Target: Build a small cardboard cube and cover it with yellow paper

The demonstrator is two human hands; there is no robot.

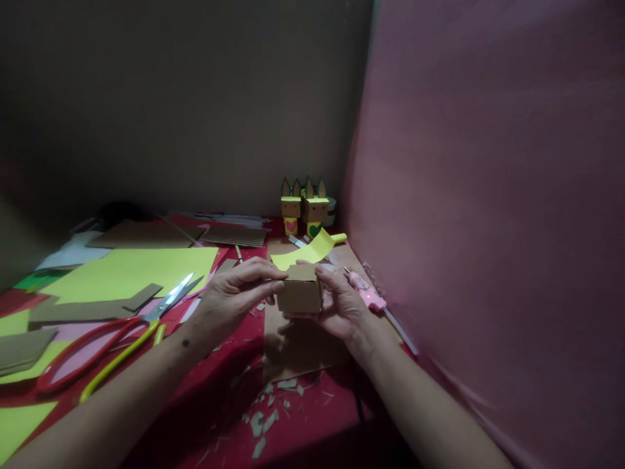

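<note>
A small brown cardboard box [299, 298] is held between my two hands, above a flat cardboard sheet [278, 355]. My left hand [241, 286] pinches its upper left edge with thumb and fingers. Around its right side and underneath, my right hand [342, 303] grips it, with the thumb at the top right corner; some of those fingers are hidden behind the box. Just beyond it lies a curled strip of yellow paper [312, 251]. Right of my right hand rests a pink glue gun [367, 292] with a small lit light.
Large scissors [151, 318] with red and yellow handles lie open at left on yellow paper [131, 267] and cardboard strips. Two cardboard figures [291, 208] with pointed ears stand at the back. Paper scraps [263, 423] litter the red cloth in front. A pink wall-like surface [488, 195] rises at right.
</note>
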